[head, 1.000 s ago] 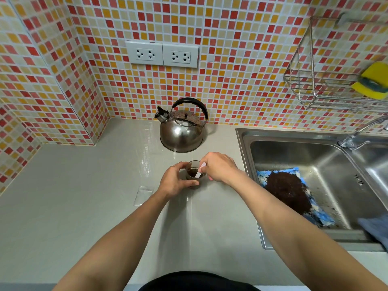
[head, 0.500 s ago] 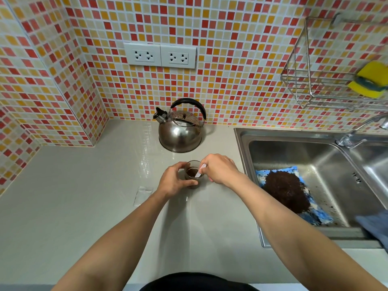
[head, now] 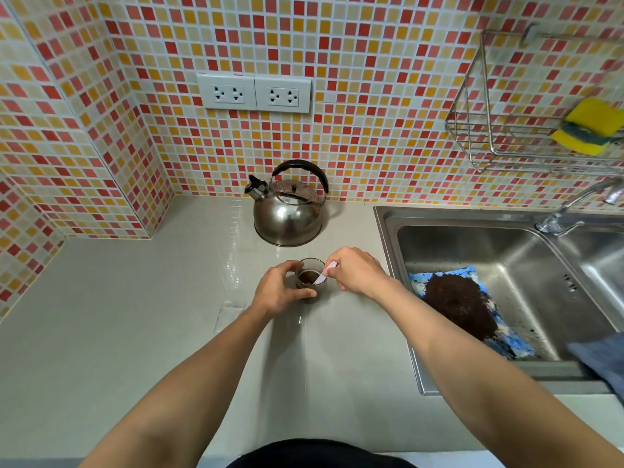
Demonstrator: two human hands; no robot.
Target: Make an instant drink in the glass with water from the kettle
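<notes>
The scene is bright and evenly lit, with soft light from above. Both forearms throw pale, soft-edged shadows on the worktop [head: 101,332], on the side near the person below the fingers [head: 305,293]. White glare lies in a glossy streak on the worktop just beyond the fingers, and the kettle [head: 287,217] behind them shows sharp highlights. To the right of the fingers, the sink [head: 472,244] gleams. The wide lens bends the tile lines at the edges. The far right corner looks slightly soft.
</notes>
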